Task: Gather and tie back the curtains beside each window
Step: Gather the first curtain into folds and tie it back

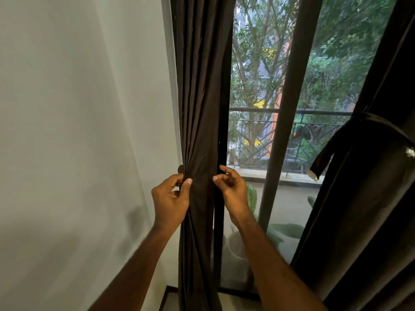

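Dark brown curtain (199, 122), centre frame, is hanging bunched beside the window (314, 86). Left hand (171, 198) is pinching its folds; right hand (231, 189) is hovering loosely curled, holding nothing. Risk: folds slipping free from the one-handed pinch.

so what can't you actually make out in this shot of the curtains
Head view only:
- Left curtain: top and rail cut off by the frame's upper edge.
- Left hand: fingertips buried behind the gathered folds.
- Right hand: unclear whether it touches cloth.
- Right curtain: tie-back knot too dark to read.
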`<state>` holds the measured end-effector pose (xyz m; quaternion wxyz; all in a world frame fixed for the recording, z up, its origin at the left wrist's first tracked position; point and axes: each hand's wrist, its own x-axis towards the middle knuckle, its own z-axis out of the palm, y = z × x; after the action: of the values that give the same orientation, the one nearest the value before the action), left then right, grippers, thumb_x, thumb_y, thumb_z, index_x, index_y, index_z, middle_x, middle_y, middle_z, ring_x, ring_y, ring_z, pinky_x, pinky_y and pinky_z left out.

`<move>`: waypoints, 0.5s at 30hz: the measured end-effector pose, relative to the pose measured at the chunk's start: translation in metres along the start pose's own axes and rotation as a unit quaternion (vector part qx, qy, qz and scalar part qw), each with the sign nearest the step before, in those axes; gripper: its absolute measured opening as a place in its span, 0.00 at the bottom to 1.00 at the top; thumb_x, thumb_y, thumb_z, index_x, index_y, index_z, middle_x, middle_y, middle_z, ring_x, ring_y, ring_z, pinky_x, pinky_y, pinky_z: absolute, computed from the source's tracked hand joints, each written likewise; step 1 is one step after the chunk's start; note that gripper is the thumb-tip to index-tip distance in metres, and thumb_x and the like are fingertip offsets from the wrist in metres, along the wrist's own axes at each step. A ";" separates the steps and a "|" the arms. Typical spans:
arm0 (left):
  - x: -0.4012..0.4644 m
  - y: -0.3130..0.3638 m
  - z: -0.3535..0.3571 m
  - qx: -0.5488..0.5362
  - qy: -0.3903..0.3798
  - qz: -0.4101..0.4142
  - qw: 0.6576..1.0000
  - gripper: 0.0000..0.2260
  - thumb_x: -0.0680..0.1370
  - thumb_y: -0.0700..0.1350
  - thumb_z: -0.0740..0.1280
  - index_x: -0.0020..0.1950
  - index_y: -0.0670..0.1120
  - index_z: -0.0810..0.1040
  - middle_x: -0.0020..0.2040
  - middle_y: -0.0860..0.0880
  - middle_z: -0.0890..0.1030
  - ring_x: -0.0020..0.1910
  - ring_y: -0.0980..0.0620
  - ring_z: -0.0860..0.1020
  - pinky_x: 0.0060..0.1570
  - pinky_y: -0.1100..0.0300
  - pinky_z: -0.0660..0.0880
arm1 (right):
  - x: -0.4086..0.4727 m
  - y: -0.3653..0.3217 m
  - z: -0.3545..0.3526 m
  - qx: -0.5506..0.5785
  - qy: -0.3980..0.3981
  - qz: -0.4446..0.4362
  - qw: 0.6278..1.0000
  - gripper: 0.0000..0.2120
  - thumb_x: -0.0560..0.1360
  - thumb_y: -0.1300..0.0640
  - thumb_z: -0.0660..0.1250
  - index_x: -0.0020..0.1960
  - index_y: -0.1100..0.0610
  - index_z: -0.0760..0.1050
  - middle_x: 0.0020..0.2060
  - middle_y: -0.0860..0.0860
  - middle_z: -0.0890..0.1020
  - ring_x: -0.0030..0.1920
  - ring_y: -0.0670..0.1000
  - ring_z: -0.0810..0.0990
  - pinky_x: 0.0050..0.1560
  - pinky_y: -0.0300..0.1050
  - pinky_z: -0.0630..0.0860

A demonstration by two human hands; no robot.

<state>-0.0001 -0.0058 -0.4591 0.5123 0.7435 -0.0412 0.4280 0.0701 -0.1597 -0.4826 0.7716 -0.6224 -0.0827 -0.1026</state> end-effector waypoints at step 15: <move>-0.002 0.003 0.004 0.072 0.036 0.095 0.992 0.08 0.78 0.43 0.69 0.45 0.39 0.82 0.39 0.47 0.82 0.36 0.51 0.80 0.32 0.53 0.81 | -0.073 0.009 0.027 -0.239 0.097 -0.314 0.914 0.11 0.76 0.67 0.72 0.57 0.58 0.83 0.50 0.48 0.84 0.51 0.47 0.83 0.53 0.46 0.80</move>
<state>0.0000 -0.0108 -0.4587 0.4157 0.7550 -0.0622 0.5032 0.0023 -0.1275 -0.5043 0.5321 -0.7172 -0.1720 -0.4158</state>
